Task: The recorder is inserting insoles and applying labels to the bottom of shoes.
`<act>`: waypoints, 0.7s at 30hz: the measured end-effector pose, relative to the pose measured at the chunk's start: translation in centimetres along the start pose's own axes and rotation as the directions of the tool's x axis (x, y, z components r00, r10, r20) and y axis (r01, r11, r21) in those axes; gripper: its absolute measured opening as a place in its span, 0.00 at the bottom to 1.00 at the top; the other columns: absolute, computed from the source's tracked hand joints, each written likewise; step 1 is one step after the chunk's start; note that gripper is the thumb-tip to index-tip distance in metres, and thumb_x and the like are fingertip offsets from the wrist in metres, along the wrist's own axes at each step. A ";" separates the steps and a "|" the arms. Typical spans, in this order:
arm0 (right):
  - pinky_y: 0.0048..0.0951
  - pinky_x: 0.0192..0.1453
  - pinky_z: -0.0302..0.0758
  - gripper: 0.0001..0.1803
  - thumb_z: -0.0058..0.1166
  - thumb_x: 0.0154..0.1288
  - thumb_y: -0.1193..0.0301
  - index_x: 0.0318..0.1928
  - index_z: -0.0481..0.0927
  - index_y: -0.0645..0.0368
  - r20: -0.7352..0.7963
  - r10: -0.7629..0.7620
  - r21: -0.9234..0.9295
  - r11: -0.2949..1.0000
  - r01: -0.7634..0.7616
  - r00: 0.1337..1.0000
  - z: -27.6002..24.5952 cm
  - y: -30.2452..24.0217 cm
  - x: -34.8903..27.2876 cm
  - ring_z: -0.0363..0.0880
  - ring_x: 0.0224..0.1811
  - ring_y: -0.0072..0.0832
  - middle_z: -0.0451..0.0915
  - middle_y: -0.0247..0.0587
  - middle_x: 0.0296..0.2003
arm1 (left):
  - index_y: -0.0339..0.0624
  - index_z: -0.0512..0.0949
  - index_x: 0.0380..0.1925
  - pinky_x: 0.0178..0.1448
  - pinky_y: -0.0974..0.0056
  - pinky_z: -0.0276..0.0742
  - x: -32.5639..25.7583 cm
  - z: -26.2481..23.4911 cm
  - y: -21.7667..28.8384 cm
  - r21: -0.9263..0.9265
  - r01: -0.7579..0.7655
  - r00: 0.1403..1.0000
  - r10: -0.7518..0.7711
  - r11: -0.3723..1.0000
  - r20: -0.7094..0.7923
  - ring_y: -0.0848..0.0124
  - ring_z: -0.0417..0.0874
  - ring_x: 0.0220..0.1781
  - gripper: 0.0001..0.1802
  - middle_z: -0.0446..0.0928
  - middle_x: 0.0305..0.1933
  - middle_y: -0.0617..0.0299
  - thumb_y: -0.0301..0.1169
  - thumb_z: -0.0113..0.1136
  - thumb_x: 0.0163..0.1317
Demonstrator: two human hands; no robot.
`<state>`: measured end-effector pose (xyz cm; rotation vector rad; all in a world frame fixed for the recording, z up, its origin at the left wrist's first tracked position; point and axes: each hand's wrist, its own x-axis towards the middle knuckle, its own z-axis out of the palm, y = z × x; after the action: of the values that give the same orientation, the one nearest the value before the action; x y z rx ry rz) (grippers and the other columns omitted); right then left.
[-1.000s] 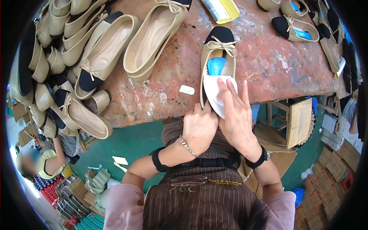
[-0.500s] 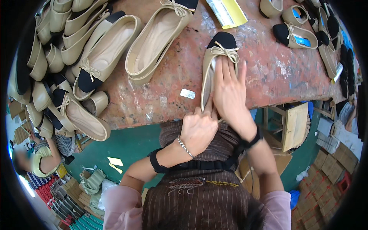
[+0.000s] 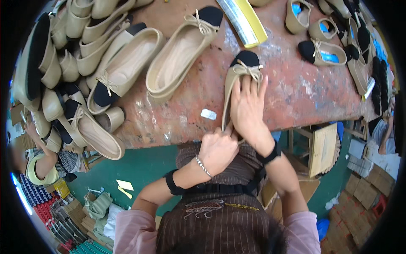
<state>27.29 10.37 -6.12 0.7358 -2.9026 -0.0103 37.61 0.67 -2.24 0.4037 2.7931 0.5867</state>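
Seen from above, a worn red worktable (image 3: 296,89) carries many beige ballet flats with black toe caps, heaped at the left (image 3: 63,72) and scattered at the far right (image 3: 334,46). Near the table's front edge lies one beige flat (image 3: 237,74), black toe with a small bow pointing away from the person, heel at the edge. The right hand (image 3: 247,108) lies flat inside the shoe, fingers spread and pressing down on the insole. The left hand (image 3: 218,148) is curled at the heel, fingertips pinching the back rim. The shoe looks light and soft, likely to flex and slide on the table, so it seems best steadied at the firmer heel and toe. A small white scrap (image 3: 208,114) lies just beside it. The insole and most of the shoe's right side are hidden under the right hand, and the left fingertips are hard to make out.
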 end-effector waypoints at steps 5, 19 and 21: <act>0.68 0.78 0.41 0.24 0.46 0.61 0.72 0.57 0.74 0.70 0.744 -0.037 0.100 0.993 -0.056 0.667 -2.3 1.2 5.4 0.70 0.67 0.50 0.75 0.62 0.56 | 0.35 0.80 0.54 0.36 0.58 0.84 -0.2 0.9 0.4 0.087 0.016 1.000 -0.014 0.996 -0.020 0.62 0.86 0.39 0.29 0.77 0.63 0.49 0.44 0.67 0.56; 0.37 0.72 0.65 0.17 0.45 0.66 0.84 0.50 0.85 0.67 -0.008 0.384 0.973 0.217 -0.082 0.923 -11.5 11.4 -0.9 0.82 0.57 0.32 0.87 0.45 0.46 | 0.45 0.80 0.28 0.38 0.56 0.81 1.8 -16.8 -5.5 0.189 0.054 0.886 0.041 0.981 -0.462 0.60 0.81 0.43 0.04 0.76 0.36 0.63 0.31 0.65 0.54; 0.26 0.63 0.71 0.18 0.44 0.66 0.84 0.50 0.85 0.67 0.040 0.429 0.980 0.159 -0.119 0.902 -10.1 12.6 -1.1 0.81 0.53 0.25 0.87 0.42 0.46 | 0.44 0.81 0.28 0.40 0.56 0.81 1.6 -16.2 -8.2 0.222 0.150 0.905 -0.043 0.963 -0.423 0.59 0.80 0.45 0.05 0.77 0.36 0.62 0.32 0.66 0.55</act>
<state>23.72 22.23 4.30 0.1659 -2.3640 1.9890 29.45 -11.79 8.33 0.1998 3.2918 0.3242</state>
